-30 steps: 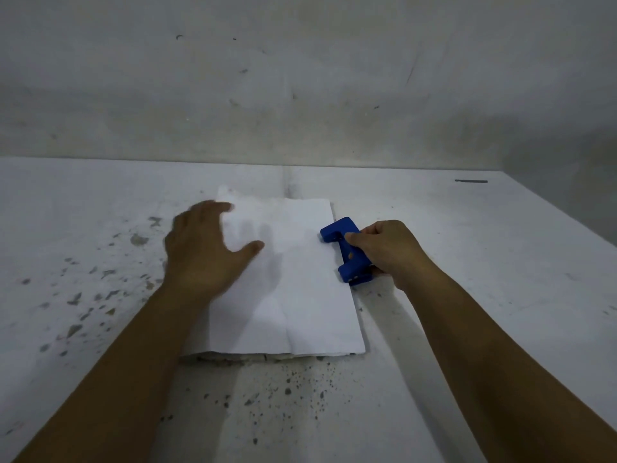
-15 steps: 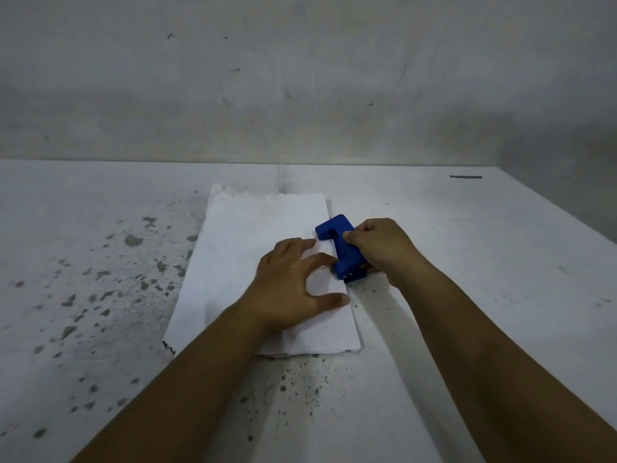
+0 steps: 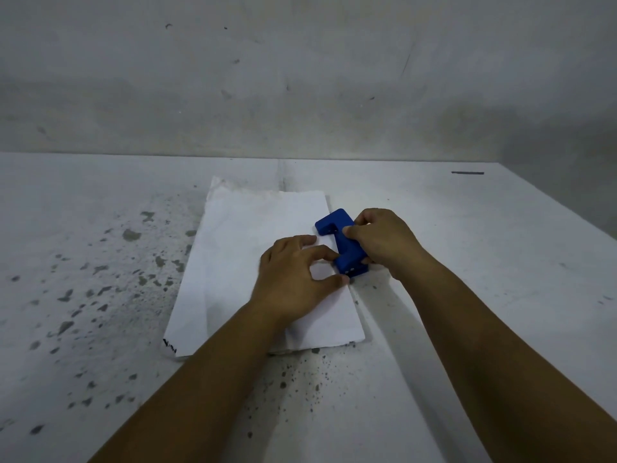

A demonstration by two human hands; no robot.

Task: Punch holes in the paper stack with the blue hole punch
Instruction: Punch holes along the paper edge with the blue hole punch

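A stack of white paper (image 3: 240, 259) lies flat on the white table (image 3: 484, 262), long side running away from me. The blue hole punch (image 3: 337, 228) sits at the stack's right edge, its two jaws over the paper. My right hand (image 3: 384, 242) grips the punch from the right side, fingers over its top. My left hand (image 3: 293, 279) rests on the paper just left of the punch, its index finger and thumb touching the punch's near end. The punch's middle is hidden under my right fingers.
The table surface has dark speckled stains on the left (image 3: 100, 289) and near the front (image 3: 300, 379). A grey wall (image 3: 300, 78) rises behind the table. A short dark mark (image 3: 467, 173) lies at the far right of the table.
My left hand moved from the stack's left side across to the punch and now touches its near end. The stack shifted slightly. My right hand stayed on the punch.
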